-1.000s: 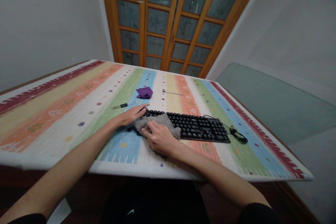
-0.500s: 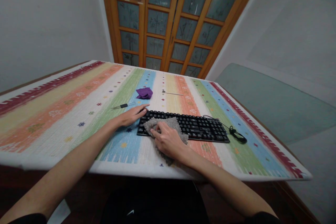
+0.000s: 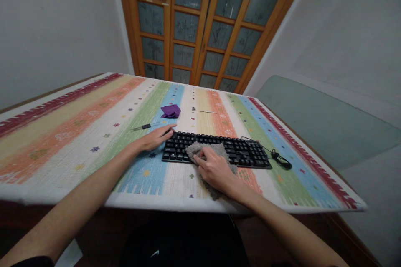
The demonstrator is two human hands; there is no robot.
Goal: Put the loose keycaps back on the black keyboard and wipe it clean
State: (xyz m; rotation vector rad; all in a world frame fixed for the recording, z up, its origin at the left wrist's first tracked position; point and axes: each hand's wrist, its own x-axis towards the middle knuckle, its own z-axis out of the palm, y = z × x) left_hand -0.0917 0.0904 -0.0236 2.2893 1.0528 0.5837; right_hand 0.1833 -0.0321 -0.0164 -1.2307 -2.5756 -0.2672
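Observation:
A black keyboard [image 3: 247, 154] lies on the striped tablecloth in front of me. My left hand [image 3: 156, 137] rests against its far left corner, fingers stretched out and touching the edge. Pinched in my right hand [image 3: 214, 167] is a grey fluffy cloth [image 3: 224, 152], pressed on the middle-left keys. Part of the cloth hangs over the keyboard's near edge onto the table. The cloth and hand hide some of the keys beneath.
Beyond the keyboard are a crumpled purple cloth [image 3: 171, 111] and a thin rod-like tool [image 3: 205, 112]. A small brush-like tool with a black middle [image 3: 146, 126] lies left. The coiled cable [image 3: 281, 159] sits right. The tablecloth's front edge [image 3: 188, 203] is near me.
My right hand has slid the grey cloth to the right across the keys, baring more of the left keys. My left hand stays at the keyboard's corner.

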